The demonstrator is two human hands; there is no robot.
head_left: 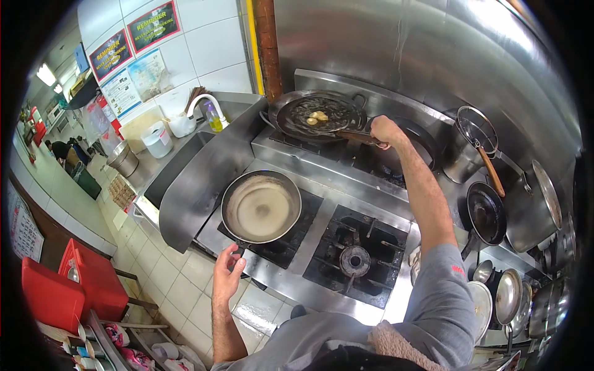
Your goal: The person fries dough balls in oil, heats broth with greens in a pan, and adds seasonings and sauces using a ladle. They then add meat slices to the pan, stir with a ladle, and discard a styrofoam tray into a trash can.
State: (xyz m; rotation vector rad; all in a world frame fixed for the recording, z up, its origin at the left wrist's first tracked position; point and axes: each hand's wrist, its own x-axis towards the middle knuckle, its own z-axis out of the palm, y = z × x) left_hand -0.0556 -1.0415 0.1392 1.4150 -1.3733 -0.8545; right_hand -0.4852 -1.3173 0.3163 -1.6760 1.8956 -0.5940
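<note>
Through the head view, my right hand (385,132) is clenched round the long handle (360,136) of the black frying pan (342,116), at the back left of the range. A few pale yellowish pieces of food (318,117) lie together near the middle of it, on a glossy dark surface that looks oiled. The pan seems to sit in or over a wider wok (281,102) with loop handles; I cannot tell how far the two touch.

My left hand (228,276) grasps nothing — fingers apart and loosely curled, just beside the near edge of the pale-bottomed frying pan (261,207) on the front left burner. Whether that pale base is liquid or worn metal, I can't say. The front right gas burner (354,261) is next to it, and off to my right a wire strainer (477,128) with a wooden handle rests on a steel pot (463,162).

I judge this to be frying, with my right hand steadying or shifting the pan. The next move calls for a firm wrist and a slow tilt — a quick jerk could splash any oil.
</note>
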